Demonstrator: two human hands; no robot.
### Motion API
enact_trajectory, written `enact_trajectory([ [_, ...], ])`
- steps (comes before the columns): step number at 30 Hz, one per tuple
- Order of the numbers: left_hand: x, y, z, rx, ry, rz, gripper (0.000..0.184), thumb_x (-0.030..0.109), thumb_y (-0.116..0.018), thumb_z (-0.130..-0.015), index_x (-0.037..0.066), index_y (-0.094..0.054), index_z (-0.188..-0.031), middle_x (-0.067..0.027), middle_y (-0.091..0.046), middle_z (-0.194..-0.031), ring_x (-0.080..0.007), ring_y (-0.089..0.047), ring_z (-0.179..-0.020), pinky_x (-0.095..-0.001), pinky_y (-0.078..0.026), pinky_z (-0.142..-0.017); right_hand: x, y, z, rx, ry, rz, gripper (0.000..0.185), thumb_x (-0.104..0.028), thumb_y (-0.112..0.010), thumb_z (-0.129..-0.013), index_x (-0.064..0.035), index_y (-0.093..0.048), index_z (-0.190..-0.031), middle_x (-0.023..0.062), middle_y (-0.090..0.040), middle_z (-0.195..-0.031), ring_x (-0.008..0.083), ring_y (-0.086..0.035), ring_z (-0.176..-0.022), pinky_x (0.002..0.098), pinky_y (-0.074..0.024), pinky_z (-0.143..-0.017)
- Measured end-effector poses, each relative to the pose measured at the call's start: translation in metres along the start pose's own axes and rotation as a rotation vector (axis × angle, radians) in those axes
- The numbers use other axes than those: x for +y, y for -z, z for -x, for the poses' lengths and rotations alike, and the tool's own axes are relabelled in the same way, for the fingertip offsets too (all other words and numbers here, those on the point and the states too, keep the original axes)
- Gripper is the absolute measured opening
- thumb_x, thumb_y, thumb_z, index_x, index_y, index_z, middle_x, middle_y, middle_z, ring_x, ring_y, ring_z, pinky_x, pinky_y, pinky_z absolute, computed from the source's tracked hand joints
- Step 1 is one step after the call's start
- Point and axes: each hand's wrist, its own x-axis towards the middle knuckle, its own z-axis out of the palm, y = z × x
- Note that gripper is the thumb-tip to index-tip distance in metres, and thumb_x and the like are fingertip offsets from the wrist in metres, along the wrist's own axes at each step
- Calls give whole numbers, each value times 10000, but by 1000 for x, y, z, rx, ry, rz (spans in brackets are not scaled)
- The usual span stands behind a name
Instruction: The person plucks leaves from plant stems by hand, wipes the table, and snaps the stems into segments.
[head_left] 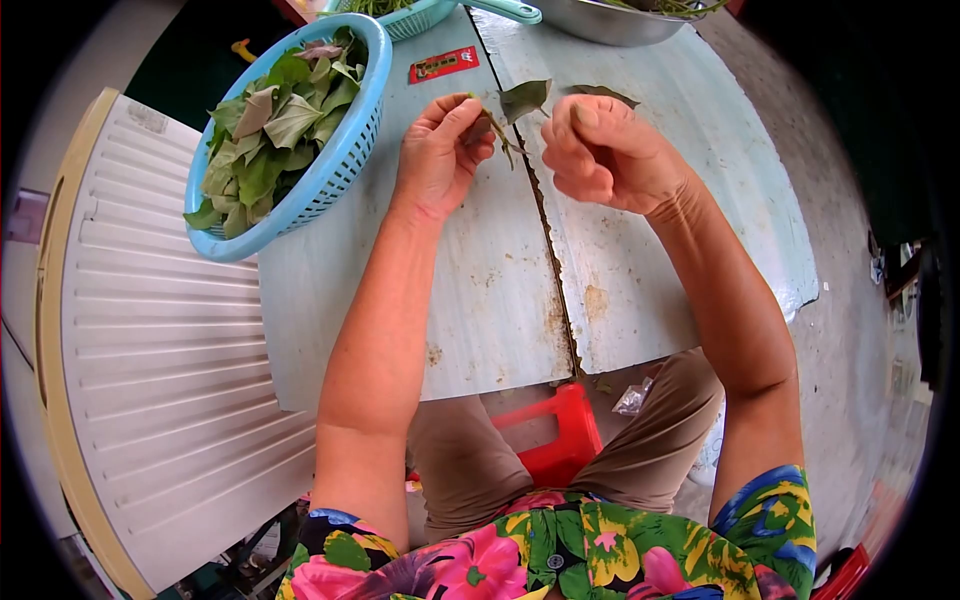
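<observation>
My left hand is closed, with thumb and forefinger pinching a thin plant stem that sticks out to the right. Opposite it, my right hand is closed with its fingers curled. A green leaf sits between the hands, its stalk running to the fingertips of my right hand. Just beyond that hand shows a second dark leaf; whether it is held or lies on the table I cannot tell. A blue plastic basket heaped with green leaves stands left of my left hand.
Under both hands is a worn pale-blue table with a dark seam. At the back are a red packet, a green strainer and a metal bowl holding greens. A white ridged panel lies left, a red stool below.
</observation>
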Motion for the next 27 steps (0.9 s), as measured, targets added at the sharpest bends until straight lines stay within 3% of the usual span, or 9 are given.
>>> enact_trajectory([
  [2, -2, 3, -3, -53, -31, 2, 72, 96, -566, -813, 68, -566, -879, -39, -582, -717, -110, -535, -595, -199, -411, -482, 0, 3, -6, 378, 86, 29, 223, -238, -570, -826, -24, -589, -767, 7, -480, -578, 48, -337, -417, 194, -258, -378],
  [3, -2, 3, -2, -53, -32, 3, 72, 96, -566, -813, 68, -566, -879, -39, -582, -717, -110, -535, -595, -199, -411, -482, 2, 4, -7, 377, 85, 30, 223, -238, -570, -826, -24, -589, -767, 7, -480, -578, 48, -337, -417, 194, -258, -378],
  [5, -2, 2, -2, -104, -10, -13, 76, 94, -574, -808, 66, -585, -877, -38, -581, -712, -106, -533, -592, -198, -409, -482, 7, 6, -10, 696, 67, 350, 196, -228, -607, -803, -34, -597, -772, -12, -472, -587, 43, -326, -443, 190, -251, -396],
  [9, -3, 0, 1, -139, -11, -5, 80, 92, -578, -805, 62, -592, -878, -32, -582, -709, -93, -525, -571, -197, -407, -465, 15, -6, -12, 711, -72, 472, 202, -229, -625, -789, -28, -600, -786, -13, -484, -609, 36, -355, -465, 178, -260, -406],
  [14, -3, -3, 4, -136, 68, 60, 116, 119, -588, -802, 47, -589, -893, -24, -571, -699, -95, -512, -542, -209, -402, -443, 20, 1, -14, 591, -15, 637, 164, -195, -595, -807, -34, -579, -780, -8, -520, -636, 43, -428, -489, 192, -323, -420],
  [16, -1, 3, 2, -143, 46, 84, 116, 128, -580, -809, 49, -589, -893, -22, -568, -695, -96, -513, -538, -210, -402, -440, 17, -3, -16, 743, 46, 539, 156, -188, -590, -811, -37, -576, -777, 1, -535, -641, 57, -471, -505, 198, -366, -438],
  [19, 2, 6, 2, -109, 75, 173, 121, 150, -563, -823, 50, -589, -886, -20, -559, -679, -100, -512, -525, -211, -403, -434, 10, -2, -21, 800, 104, 478, 156, -189, -585, -813, -40, -572, -770, 11, -549, -648, 74, -504, -522, 201, -393, -456],
  [23, 1, 5, 3, -137, 101, 190, 135, 164, -551, -831, 41, -586, -873, -22, -560, -673, -92, -512, -514, -210, -408, -427, -42, 0, -67, 686, 218, 476, 165, -173, -586, -809, -17, -546, -769, 33, -537, -636, 93, -516, -535, 203, -431, -492],
  [27, 1, 6, 2, -126, 117, 188, 135, 159, -524, -848, 40, -581, -876, -19, -567, -688, -90, -522, -542, -202, -410, -456, -113, 10, -159, 644, 380, 590, 183, -130, -593, -797, 34, -557, -869, 111, -588, -763, 158, -586, -643, 236, -507, -568],
])
